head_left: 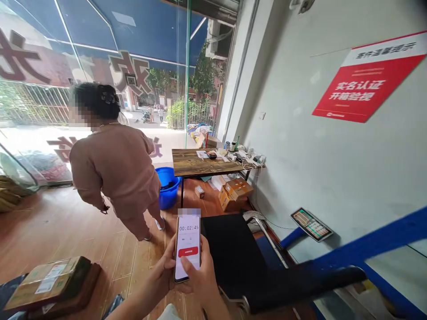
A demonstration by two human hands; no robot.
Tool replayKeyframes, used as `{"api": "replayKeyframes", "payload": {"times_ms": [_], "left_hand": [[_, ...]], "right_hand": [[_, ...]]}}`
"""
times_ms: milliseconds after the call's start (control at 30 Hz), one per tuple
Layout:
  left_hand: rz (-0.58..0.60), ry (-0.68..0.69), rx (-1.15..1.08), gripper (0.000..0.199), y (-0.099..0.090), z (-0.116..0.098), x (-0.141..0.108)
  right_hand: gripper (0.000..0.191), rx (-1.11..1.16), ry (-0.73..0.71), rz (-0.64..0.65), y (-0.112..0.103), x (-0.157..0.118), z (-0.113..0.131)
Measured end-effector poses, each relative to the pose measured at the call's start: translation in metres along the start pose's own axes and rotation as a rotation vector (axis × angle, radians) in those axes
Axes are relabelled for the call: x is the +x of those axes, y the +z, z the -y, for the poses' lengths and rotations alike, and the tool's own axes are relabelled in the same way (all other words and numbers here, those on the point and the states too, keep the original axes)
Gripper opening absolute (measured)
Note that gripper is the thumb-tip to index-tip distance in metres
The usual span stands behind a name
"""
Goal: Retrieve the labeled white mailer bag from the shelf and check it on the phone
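Observation:
A smartphone [187, 266] is held upright in front of me, its lit screen showing a timer at 00:02:45 above a red button. My left hand [166, 266] wraps the phone's left edge from behind. Around the right edge curls my right hand [202, 269], its thumb over the lower part of the screen near the red button. Whether the thumb touches the glass I cannot tell. Just right of the phone is a black chair [230, 249] with metal arms.
A person in pink clothes [116, 164] stands ahead on the left. Beyond are a blue bucket [168, 195] and a wooden table [196, 165] with cluttered items. Cardboard boxes [235, 191] lie beneath it. Taped parcels [50, 284] sit at lower left; a scale display [312, 224] stands right.

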State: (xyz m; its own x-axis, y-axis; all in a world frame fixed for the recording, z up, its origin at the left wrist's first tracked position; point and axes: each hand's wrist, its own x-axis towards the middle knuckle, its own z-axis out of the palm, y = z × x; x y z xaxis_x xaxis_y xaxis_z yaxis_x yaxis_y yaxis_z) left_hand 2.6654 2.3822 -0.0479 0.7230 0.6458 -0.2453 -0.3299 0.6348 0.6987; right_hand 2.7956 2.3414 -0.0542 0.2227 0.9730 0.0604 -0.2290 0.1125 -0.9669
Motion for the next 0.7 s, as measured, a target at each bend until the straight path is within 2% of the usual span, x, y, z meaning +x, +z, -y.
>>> {"api": "replayKeyframes", "payload": {"times_ms": [100, 133, 233, 333, 400, 467, 567, 633, 667, 700], "left_hand": [[-0.054, 0.051, -0.008, 0.097, -0.034, -0.033, 0.014], [-0.059, 0.065, -0.004, 0.096, -0.043, -0.042, 0.019], [-0.049, 0.066, 0.026, 0.102, -0.063, -0.066, 0.036], [-0.128, 0.024, 0.086, 0.103, -0.079, -0.090, 0.059], [-0.206, 0.027, 0.134, 0.093, -0.095, -0.104, 0.078], [-0.275, 0.025, 0.160, 0.081, -0.122, -0.116, 0.099], [-0.448, -0.053, 0.171, 0.078, -0.182, -0.126, 0.127], [-0.658, -0.096, 0.178, 0.088, -0.226, -0.131, 0.141], [-0.772, -0.112, 0.179, 0.090, -0.244, -0.134, 0.146], [-0.831, -0.151, 0.187, 0.086, -0.259, -0.139, 0.152]], "right_hand": [[0.079, 0.001, 0.043, 0.110, 0.034, 0.039, -0.003], [0.079, -0.012, 0.047, 0.109, 0.043, 0.053, -0.005], [0.072, -0.099, 0.027, 0.043, 0.061, 0.092, -0.014], [0.069, -0.187, -0.035, -0.017, 0.067, 0.134, -0.028], [0.073, -0.269, -0.103, -0.068, 0.064, 0.165, -0.040], [0.078, -0.377, -0.143, -0.132, 0.055, 0.200, -0.053], [0.081, -0.507, -0.140, -0.229, 0.034, 0.261, -0.073], [0.080, -0.540, -0.125, -0.271, 0.018, 0.305, -0.085], [0.079, -0.550, -0.113, -0.280, 0.010, 0.328, -0.090], [0.078, -0.562, -0.100, -0.284, 0.003, 0.351, -0.093]]}}
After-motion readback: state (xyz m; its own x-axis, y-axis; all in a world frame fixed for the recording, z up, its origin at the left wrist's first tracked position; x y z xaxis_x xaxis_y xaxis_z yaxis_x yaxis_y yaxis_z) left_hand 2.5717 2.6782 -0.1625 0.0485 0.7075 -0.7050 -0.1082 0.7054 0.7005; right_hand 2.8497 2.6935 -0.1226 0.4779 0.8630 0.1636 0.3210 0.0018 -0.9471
